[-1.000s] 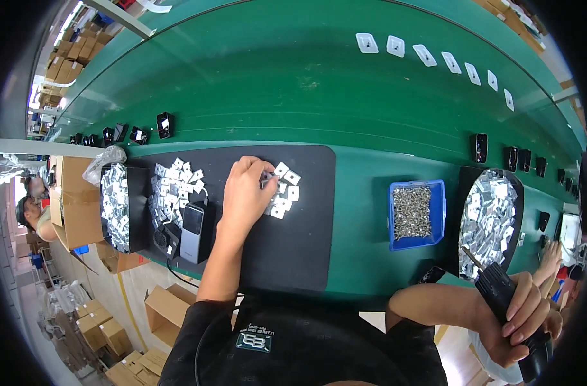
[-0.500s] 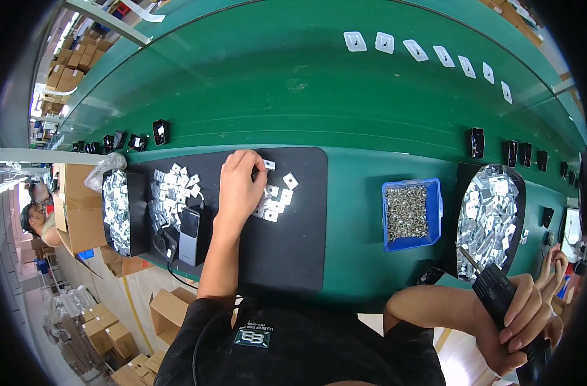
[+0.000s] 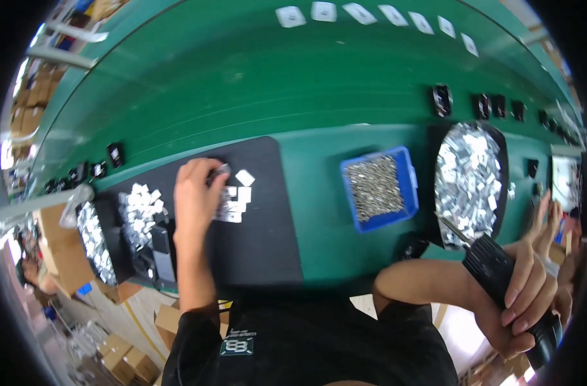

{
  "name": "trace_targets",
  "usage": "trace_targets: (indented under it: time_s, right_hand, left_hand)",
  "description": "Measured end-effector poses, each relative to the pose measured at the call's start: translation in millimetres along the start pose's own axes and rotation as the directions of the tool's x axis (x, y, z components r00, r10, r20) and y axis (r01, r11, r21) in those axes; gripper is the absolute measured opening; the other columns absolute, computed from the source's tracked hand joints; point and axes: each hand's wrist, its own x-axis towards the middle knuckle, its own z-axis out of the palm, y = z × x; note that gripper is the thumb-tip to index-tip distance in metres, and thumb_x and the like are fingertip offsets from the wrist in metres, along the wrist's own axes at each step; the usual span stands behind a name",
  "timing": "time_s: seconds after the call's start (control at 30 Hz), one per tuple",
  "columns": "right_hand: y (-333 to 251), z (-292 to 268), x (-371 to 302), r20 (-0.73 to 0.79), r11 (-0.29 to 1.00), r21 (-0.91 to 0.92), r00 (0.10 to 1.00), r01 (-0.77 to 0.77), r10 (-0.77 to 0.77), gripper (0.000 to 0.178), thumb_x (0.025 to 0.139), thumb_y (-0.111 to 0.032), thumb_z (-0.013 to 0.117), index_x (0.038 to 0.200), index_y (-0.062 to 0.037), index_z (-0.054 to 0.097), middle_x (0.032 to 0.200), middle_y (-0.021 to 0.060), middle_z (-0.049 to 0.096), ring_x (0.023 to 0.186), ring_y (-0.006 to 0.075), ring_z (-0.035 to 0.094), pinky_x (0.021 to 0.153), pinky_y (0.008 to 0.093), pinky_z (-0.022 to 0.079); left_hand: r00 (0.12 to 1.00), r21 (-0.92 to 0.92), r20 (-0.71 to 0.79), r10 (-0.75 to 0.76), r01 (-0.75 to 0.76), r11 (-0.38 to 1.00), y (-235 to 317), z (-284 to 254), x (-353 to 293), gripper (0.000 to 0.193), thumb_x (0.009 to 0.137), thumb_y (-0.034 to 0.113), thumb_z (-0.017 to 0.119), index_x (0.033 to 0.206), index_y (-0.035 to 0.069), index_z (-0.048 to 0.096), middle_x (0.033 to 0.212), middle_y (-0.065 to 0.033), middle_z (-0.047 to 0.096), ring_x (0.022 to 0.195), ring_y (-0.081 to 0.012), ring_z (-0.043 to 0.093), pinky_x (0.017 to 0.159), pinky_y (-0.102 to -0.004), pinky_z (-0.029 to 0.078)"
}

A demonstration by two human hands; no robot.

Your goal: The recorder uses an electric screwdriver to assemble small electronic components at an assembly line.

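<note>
Leftmost, the left hand (image 3: 195, 193) lies palm down on the black mat (image 3: 261, 244), fingers curled over a small metal plate (image 3: 220, 170) at the edge of a loose cluster of like plates (image 3: 235, 201); I cannot tell whether it has pinched it. Such plates look light, stiff and slick, best nipped by their edges. Past the blue bin of screws (image 3: 378, 188), the right hand (image 3: 522, 302) is wrapped tight round a black electric screwdriver (image 3: 499, 276), forearm bent across the body, bit pointing up and away.
</note>
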Motion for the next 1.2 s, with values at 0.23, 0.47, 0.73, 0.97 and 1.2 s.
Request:
trace_targets:
  time_s: [0.23,0.47,0.73,0.97,1.2]
  right_hand:
    - [0,0,1,-0.032,0.999,-0.007,0.999,0.037,-0.037,0.036,0.063,-0.009,0.069,0.096,-0.0106,0.055,0.056,-0.0056,0.054,0.044,0.0032,0.05,0.047,0.015,0.044]
    - [-12,-5,-4,-0.042,0.987,-0.099,0.99,0.13,-0.135,0.046,0.064,-0.008,0.073,0.104,-0.0097,0.05,0.059,-0.0044,0.054,0.046,0.0034,0.051,0.048,0.0145,0.046]
    - [-26,-18,-1,0.077,0.987,-0.095,0.99,0.129,-0.122,0.044,0.08,-0.02,0.062,0.12,-0.0243,0.046,0.067,-0.0035,0.049,0.053,0.0087,0.048,0.056,0.0243,0.045]
    - [-16,-26,-9,-0.016,0.994,-0.04,0.994,0.106,-0.106,0.047,0.078,-0.018,0.064,0.121,-0.0238,0.045,0.069,-0.0032,0.052,0.054,0.0087,0.05,0.056,0.0234,0.047]
    - [-27,-32,2,0.011,0.989,-0.1,0.994,0.107,-0.106,0.048,0.078,-0.018,0.065,0.121,-0.0238,0.045,0.068,-0.0031,0.052,0.054,0.0085,0.051,0.056,0.0231,0.048]
  left_hand:
    - [0.99,-0.227,-0.144,-0.014,-0.019,0.974,45,14,40,0.01,0.071,0.005,0.067,0.079,0.002,0.062,0.069,-0.0066,0.062,0.059,-0.0144,0.058,0.056,-0.0254,0.046]
    - [0.804,-0.62,0.18,0.566,-0.354,0.7,191,80,126,0.012,0.071,0.01,0.065,0.079,0.001,0.062,0.084,-0.011,0.061,0.075,-0.0219,0.061,0.066,-0.0315,0.048]
    - [0.849,-0.591,0.12,0.515,-0.356,0.724,243,181,180,0.012,0.067,0.016,0.069,0.074,0.007,0.067,0.108,-0.0175,0.057,0.099,-0.0288,0.055,0.084,-0.0361,0.043]
    - [0.881,-0.447,0.086,0.466,-0.384,0.808,228,185,184,0.009,0.065,0.012,0.067,0.068,0.003,0.065,0.076,-0.0132,0.061,0.083,-0.0291,0.057,0.074,-0.0373,0.046]
    - [0.865,-0.566,0.32,0.387,-0.153,0.81,253,195,194,0.014,0.063,0.014,0.07,0.067,0.002,0.064,0.072,-0.0137,0.063,0.066,-0.0276,0.061,0.065,-0.0346,0.048]
